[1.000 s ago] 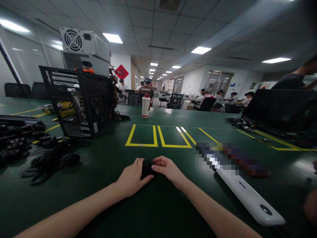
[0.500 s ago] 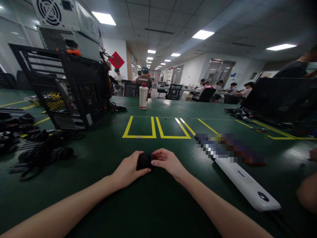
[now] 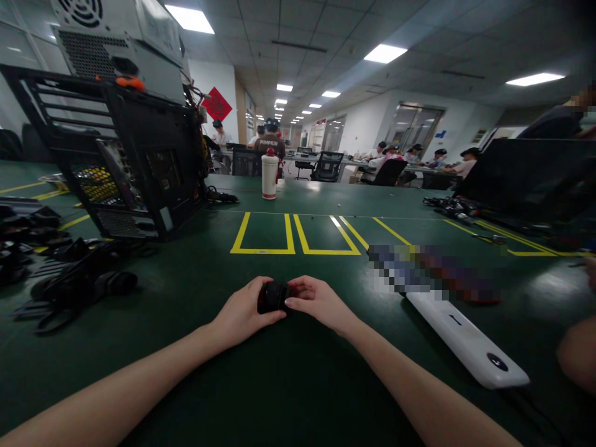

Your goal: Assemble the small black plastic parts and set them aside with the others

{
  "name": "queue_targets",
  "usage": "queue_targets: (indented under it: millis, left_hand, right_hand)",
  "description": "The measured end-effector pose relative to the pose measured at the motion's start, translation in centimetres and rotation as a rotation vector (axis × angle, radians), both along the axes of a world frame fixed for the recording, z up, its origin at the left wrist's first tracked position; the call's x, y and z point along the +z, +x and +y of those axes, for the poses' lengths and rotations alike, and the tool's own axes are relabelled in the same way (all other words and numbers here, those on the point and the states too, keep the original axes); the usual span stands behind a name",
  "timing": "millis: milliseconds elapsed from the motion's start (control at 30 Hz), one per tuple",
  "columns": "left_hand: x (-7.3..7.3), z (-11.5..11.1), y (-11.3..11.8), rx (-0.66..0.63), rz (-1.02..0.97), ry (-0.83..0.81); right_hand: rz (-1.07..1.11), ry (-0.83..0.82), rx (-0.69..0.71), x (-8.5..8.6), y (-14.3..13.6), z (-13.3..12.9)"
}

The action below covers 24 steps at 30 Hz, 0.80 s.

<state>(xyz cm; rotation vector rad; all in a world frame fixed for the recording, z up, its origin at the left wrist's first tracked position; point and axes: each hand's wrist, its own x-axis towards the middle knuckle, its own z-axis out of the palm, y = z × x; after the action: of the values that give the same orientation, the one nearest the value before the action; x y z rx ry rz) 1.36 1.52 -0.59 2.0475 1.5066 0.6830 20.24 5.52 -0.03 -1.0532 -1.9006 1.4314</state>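
Observation:
A small black rounded object [image 3: 272, 297], its exact kind unclear, is held between my two hands low over the green table [image 3: 261, 385]. My left hand [image 3: 239, 313] is closed round its left side, with the thumb along the near face. From the right, my right hand [image 3: 319, 304] pinches its edge with thumb and fingertips. Fingers cover part of the object. To the right lies a long white device [image 3: 465, 338] with a dark round lens, its far end pixelated.
At left, a black computer case [image 3: 135, 161] carries silver power supplies [image 3: 116, 56]; black straps and cables [image 3: 88, 282] lie before it. Yellow tape [image 3: 263, 252] marks the table. Beyond stand a white bottle [image 3: 269, 177] and, at right, a dark monitor [image 3: 526, 180]. Another person's arm [image 3: 580, 354] shows at right.
The view has tilted and shifted slightly. Both hands keep their hold, and a little more of the black object's face shows between them.

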Motion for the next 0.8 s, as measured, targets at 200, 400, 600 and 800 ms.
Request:
queue_targets:
  millis: [200,400,600,800]
  left_hand:
    - [0.0,0.1,0.4,0.038,0.104,0.069]
    - [0.7,-0.3,1.3,0.104,0.210,0.055]
    - [1.1,-2.8,-0.8,0.122,0.252,0.068]
    - [1.4,-8.5,-7.6,0.341,0.299,-0.057]
  right_hand:
    - [0.010,0.022,-0.046,-0.3,-0.3,-0.1]
    - [0.032,-0.003,-0.021,-0.3,-0.6,-0.7]
    - [-0.069,0.042,0.011,0.1,-1.3,-2.0]
    - [-0.124,0.011,0.071,0.0,-0.9,-2.0]
